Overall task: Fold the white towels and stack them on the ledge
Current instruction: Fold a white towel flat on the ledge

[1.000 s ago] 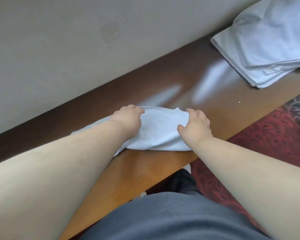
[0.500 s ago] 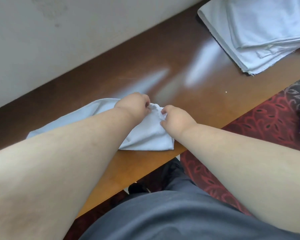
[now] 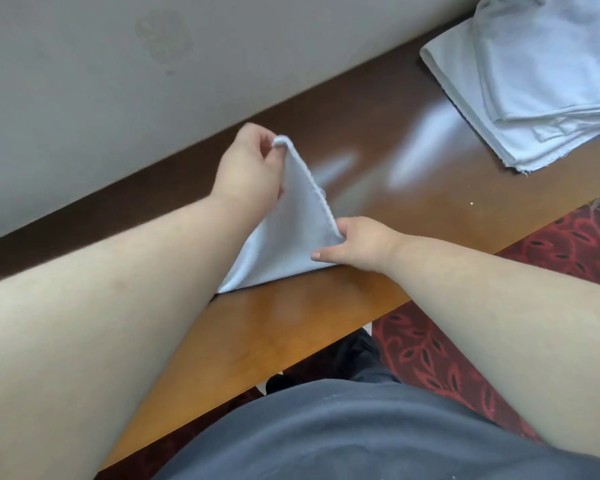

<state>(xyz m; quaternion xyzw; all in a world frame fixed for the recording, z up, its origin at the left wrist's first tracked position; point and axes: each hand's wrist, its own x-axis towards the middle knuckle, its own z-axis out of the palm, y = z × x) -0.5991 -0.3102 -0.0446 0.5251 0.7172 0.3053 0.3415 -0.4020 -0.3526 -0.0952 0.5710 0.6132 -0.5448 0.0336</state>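
Note:
A white towel (image 3: pixel 288 233) is stretched between both hands above the brown wooden ledge (image 3: pixel 378 174). My left hand (image 3: pixel 248 168) pinches one corner and holds it raised toward the wall. My right hand (image 3: pixel 355 242) pinches the other corner low, near the ledge's front edge. The towel's hemmed edge runs taut between the two hands, and its lower part rests on the ledge. My left forearm hides the towel's left side. A stack of folded white towels (image 3: pixel 534 88) lies on the ledge at the upper right.
A pale wall (image 3: pixel 118 81) rises directly behind the ledge. Red patterned carpet (image 3: pixel 551 244) lies below the ledge's front edge on the right. My dark grey clothing (image 3: pixel 326 434) fills the bottom of the view. Bare glossy ledge surface separates the held towel from the stack.
Both hands pinched the towel's corners close together, then spread apart. My left hand lifted its corner up toward the wall, pulling the towel off the ledge and its edge taut.

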